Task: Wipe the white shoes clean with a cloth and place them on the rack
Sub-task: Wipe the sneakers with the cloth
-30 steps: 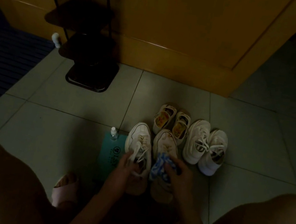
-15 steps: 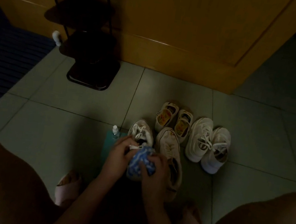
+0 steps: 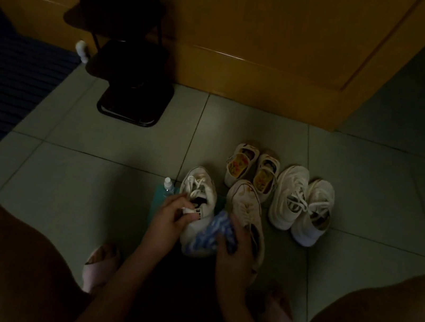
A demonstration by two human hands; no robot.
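One wide-angle camera, worn on the head, looks forward and steeply down onto the tiled floor (image 3: 79, 167). The left hand (image 3: 168, 219), right hand (image 3: 238, 248), white shoe (image 3: 201, 189) and cloth (image 3: 218, 230) sit close beneath it at 6 o'clock; the rack (image 3: 131, 84) stands farther off at 11 o'clock, before the door (image 3: 279, 46) at 12 o'clock.

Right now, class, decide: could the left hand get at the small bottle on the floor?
Probably yes: the bottle stands just beyond the left hand, nothing between, though that hand grips the sneaker.
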